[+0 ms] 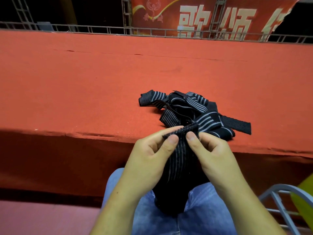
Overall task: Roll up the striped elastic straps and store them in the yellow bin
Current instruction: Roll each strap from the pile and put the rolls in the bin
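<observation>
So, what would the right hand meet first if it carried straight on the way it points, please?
Probably the tangled pile of black, grey-striped elastic straps on the red carpeted ledge, just beyond the right hand, though depth is unclear.

Left hand [149, 150] and right hand [215, 150], forearms entering from 7 and 5 o'clock, meet side by side, fingers curled, thumbs pointing toward 12 o'clock, pinching the strap [182, 155] edge.

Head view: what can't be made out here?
- Yellow object, head view: cut off by the right edge; bin or not, unclear.
- Black striped elastic strap pinched by left hand and right hand: lower end lost in shadow on the lap.
- Tangled pile of striped straps: overlaps hide their number.
</observation>
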{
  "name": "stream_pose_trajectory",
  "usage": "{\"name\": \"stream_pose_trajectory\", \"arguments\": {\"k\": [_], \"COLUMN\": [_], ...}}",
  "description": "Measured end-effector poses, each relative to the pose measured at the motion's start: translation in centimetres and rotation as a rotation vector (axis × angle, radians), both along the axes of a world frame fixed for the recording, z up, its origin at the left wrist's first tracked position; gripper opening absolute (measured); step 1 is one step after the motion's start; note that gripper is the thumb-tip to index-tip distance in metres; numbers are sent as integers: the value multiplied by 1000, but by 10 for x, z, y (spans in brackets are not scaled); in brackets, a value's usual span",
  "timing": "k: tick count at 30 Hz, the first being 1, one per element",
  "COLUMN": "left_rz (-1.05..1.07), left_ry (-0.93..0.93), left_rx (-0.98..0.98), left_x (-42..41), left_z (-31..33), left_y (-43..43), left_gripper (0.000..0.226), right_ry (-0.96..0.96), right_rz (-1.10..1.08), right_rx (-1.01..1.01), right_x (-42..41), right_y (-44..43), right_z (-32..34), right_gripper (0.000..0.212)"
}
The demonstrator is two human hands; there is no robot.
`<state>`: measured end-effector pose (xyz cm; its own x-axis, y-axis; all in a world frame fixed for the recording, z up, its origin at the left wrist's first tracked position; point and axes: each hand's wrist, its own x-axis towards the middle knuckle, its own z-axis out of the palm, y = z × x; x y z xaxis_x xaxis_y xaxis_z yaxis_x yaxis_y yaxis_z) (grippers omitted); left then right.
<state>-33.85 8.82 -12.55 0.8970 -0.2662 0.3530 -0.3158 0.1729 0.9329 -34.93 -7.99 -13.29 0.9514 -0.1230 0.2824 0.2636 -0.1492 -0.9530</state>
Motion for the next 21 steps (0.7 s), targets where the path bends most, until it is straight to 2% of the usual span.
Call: {"name": "stream_pose_trajectory", "arguments": {"k": [3, 6, 10, 21], "left_rz": [55, 92, 104, 192], "left_ry": [6, 6, 31, 23], "left_rx": [14, 58, 71, 52], "left_x": [2, 4, 4, 7], "left_z": [-3, -5, -6, -7], "left_y": [0, 1, 1, -1], "left_gripper": [26, 26, 25, 15], "right_ry": [-37, -86, -125, -123], "right_rz": [-82, -35, -10, 43], "right_rx": [-33, 7, 33, 49], "right_x": [1, -1, -2, -1], "right_y": [-4, -3, 0, 2], "right_z": [-2, 2, 5, 4], "right_gripper": [35, 18, 9, 14]}}
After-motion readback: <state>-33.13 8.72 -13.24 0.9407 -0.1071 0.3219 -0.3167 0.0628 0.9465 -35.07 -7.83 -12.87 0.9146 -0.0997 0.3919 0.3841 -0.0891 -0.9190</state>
